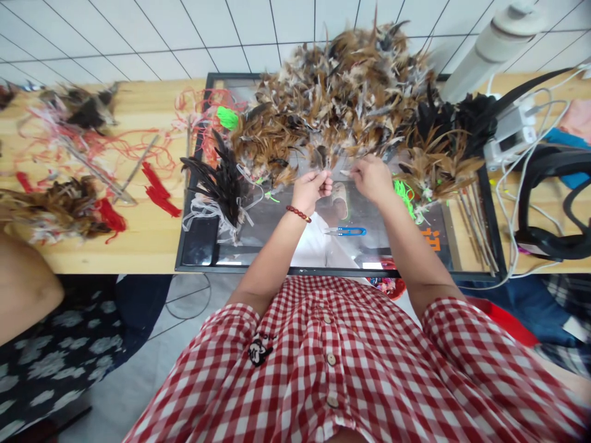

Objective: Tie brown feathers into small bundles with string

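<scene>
A big heap of brown, grey and black feathers [351,92] lies on a dark glass panel [258,221] set on the wooden table [152,240]. My left hand [311,187], with a red bead bracelet on the wrist, is closed in a pinch on a small bunch of feathers at the heap's near edge. Close to its right, my right hand [369,175] is also pinched, on what looks like a feather's pale tip. Small blue-handled snips [344,231] lie on the glass just below both hands.
A bundle of black feathers [221,181] lies at the panel's left. Red threads and more feather bundles [69,206] are spread over the left of the table. Thin sticks [475,221], cables and a white device [512,138] are at the right. Another person's arm [23,286] is at the left.
</scene>
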The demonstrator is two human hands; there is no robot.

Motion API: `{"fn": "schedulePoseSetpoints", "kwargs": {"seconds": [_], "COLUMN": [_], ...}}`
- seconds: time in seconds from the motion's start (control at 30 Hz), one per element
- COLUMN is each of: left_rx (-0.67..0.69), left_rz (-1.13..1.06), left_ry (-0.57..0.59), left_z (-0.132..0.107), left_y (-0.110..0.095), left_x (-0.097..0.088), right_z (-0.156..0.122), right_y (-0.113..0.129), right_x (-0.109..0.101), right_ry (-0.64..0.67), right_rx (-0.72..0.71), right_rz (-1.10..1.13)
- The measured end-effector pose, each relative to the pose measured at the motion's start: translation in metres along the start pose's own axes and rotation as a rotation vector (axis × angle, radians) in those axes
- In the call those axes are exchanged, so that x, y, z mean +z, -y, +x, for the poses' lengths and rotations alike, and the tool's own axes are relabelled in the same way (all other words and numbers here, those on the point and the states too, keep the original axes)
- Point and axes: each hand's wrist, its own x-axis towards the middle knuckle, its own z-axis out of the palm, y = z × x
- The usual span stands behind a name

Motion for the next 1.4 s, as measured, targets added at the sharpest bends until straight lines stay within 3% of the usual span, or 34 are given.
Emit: {"fn": "schedulePoseSetpoints", "kwargs": {"seconds": [0.3, 0.67, 0.73, 0.83, 1.0, 1.1, 1.27, 1.4], "left_rx": [0.213, 0.386, 0.325, 0.208, 0.108, 0.077, 0.093, 0.103], "left_rz": [0.235, 0.750, 0.680, 0.406, 0.009, -0.073, -0.108, -0.106], "left_ry": [-0.055, 0.083, 0.039, -0.065, -0.157, -0.175, -0.178, -0.183], "left_z": [0.008, 0.008, 0.007, 0.007, 0.008, 0.009, 0.008, 0.006], "left_y": [0.012, 0.023, 0.020, 0.011, -0.003, -0.005, -0.005, -0.005], "left_x": [0.001, -0.008, -0.006, -0.003, -0.003, -0.004, -0.004, -0.003], "right_z": [-0.017, -0.012, -0.001, 0.020, 0.043, 0.044, 0.040, 0.034], "right_y": [0.030, 0.037, 0.032, 0.026, 0.026, 0.023, 0.010, 0.006], "right_x": [-0.033, -0.032, -0.030, -0.021, -0.003, -0.001, -0.002, -0.003], "right_ry": [0.097, 0.058, 0.027, 0.030, 0.095, 0.033, -0.248, -0.237], "right_rx": [-0.230, -0.277, -0.209, -0.088, -0.147, -0.133, -0.008, 0.008], "right_rz": [-0.160, -0.169, -0.146, -0.126, -0.059, 0.040, 0.373, 0.510]}}
